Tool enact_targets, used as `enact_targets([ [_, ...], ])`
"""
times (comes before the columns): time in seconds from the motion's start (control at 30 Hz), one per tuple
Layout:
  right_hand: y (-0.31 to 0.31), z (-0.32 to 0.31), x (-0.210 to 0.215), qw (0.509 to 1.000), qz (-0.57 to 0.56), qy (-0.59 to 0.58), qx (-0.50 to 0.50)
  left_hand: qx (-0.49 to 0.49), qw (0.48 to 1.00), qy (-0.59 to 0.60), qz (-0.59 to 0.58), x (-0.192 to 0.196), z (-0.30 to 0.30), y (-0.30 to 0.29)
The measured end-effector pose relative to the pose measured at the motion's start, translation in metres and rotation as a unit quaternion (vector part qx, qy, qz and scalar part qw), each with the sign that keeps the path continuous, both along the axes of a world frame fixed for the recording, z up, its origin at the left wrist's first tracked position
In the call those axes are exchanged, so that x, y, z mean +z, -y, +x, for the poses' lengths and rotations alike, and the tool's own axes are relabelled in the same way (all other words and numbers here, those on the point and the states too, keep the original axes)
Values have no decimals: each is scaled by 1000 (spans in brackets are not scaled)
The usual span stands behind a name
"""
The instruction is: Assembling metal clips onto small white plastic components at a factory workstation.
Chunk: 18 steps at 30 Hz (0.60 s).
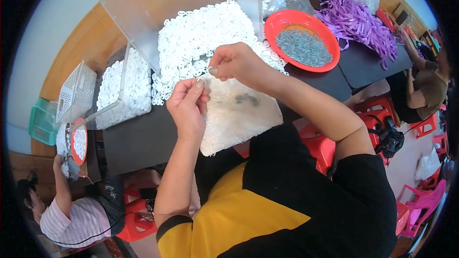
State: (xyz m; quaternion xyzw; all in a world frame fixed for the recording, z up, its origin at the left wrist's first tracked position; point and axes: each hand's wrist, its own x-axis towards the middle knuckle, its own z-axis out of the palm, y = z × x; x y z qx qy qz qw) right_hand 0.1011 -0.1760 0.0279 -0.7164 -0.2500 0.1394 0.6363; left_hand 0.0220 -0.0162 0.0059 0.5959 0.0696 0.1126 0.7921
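Note:
My left hand is closed in a pinch, thumb against the curled fingers, above the left edge of a cream cloth. Slightly higher and to the right, my right hand pinches thumb to forefinger. Whatever sits in either pinch is too small to name. A little cluster of grey metal pins lies on the cloth, below my right hand. Just beyond my hands, a heap of small white plastic pieces with holes spills from a clear bin onto the dark table.
A red bowl of metal pins stands right of the heap, with purple ribbons beyond. Left are a clear box of white pieces and a white basket. Other people sit at far left and far right.

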Motion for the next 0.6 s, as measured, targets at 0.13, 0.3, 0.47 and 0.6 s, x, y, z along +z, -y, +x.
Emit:
enact_targets([
  [0.13,-8,-7,-5,994,71,-80,4,15,1000,17,-15,-2,-1,-1],
  [0.3,-10,-13,-3,987,95,-131,-20,26,999,26,-20,-3,-1,0],
  [0.47,-9,-11,-7,984,110,-139,-19,22,999,35,2,-3,-1,0],
  [0.6,-9,-11,-8,986,107,-127,-17,17,999,39,7,-2,-1,2],
])
